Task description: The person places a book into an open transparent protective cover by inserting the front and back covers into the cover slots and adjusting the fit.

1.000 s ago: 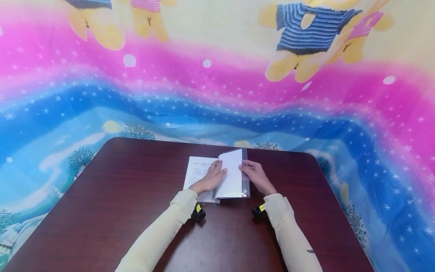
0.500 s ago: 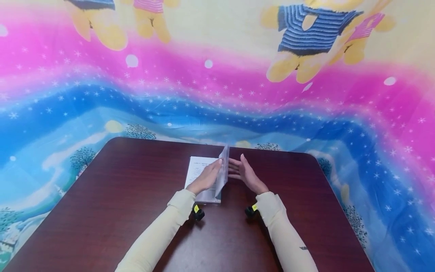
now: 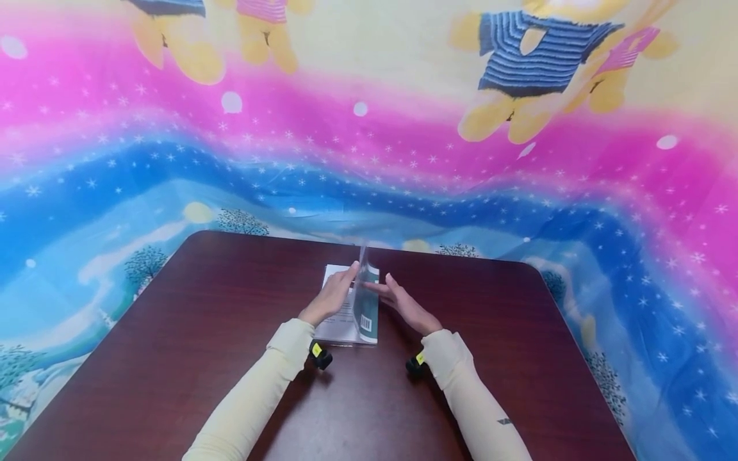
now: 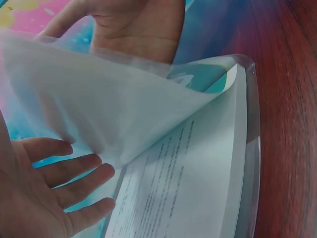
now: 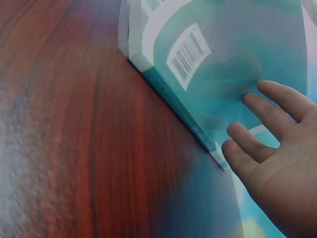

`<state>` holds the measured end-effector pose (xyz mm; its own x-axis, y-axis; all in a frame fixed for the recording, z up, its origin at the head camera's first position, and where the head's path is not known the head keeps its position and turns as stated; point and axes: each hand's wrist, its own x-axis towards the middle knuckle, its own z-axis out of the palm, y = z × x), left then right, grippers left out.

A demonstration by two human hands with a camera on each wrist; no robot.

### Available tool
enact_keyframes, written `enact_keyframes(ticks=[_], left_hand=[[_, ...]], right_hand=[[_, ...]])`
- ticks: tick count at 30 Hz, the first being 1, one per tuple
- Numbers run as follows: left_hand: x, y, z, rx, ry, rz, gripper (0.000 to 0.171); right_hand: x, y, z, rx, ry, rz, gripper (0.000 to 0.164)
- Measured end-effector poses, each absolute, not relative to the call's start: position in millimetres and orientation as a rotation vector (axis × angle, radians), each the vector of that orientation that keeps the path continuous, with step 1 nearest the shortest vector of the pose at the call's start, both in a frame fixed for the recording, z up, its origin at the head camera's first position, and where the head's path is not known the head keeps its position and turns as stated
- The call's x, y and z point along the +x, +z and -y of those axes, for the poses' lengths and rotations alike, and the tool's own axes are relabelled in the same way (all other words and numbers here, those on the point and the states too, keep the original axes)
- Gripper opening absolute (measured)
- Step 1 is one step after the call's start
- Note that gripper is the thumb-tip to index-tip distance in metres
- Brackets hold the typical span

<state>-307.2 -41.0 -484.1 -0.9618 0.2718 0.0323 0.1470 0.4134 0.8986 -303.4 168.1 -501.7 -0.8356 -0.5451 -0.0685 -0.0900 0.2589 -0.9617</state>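
Observation:
A book point(image 3: 334, 333) in a clear plastic sleeve lies on the table, a page with printed lines showing. Its green back cover point(image 3: 369, 307), with a white barcode label point(image 5: 189, 55), stands raised on the right side. My left hand point(image 3: 332, 294) is on the page side of that cover, fingers straight; in the left wrist view its fingertips are close to the cover's pale inner side point(image 4: 114, 104). My right hand point(image 3: 406, 307) reaches in from the right, its extended fingers against the green outer face. Neither hand grips anything.
The dark red-brown wooden table point(image 3: 230, 358) extends around the book. Behind it hangs a colourful cloth point(image 3: 403, 153) with printed bears and snowflakes. Small black cameras, such as one at the left wrist point(image 3: 319, 356), sit below both sleeves.
The raised cover has swung from leaning right, past upright, toward the left, so its green outer face now shows. My right hand stopped pinching its edge and moved left with straight fingers.

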Motion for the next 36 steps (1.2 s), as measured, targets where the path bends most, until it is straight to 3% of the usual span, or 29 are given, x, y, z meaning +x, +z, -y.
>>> enact_keyframes(ticks=[10,14,20,27,36], left_hand=[[-301.0,-479.8,72.0,0.445,1.691,-2.628,0.049],[-299.6,-480.0,84.5,0.419,1.678,-2.721,0.051],[-295.4,-485.5,96.5,0.4,1.504,-2.867,0.055],[-291.4,-503.5,100.4,0.44,1.16,-2.965,0.042],[-288.9,-513.2,96.9,0.489,0.986,-2.993,0.024]], right_hand=[[-301.7,-506.7,-157.6,-0.567,-1.5,-2.166,0.072],[-301.3,-507.2,-157.0,-0.561,-1.458,-2.174,0.066],[-302.9,-508.4,-157.5,-0.539,-1.416,-2.2,0.076],[-301.8,-509.0,-156.2,-0.575,-1.442,-2.194,0.081],[-306.7,-513.6,-156.5,-0.473,-1.566,-2.285,0.064]])
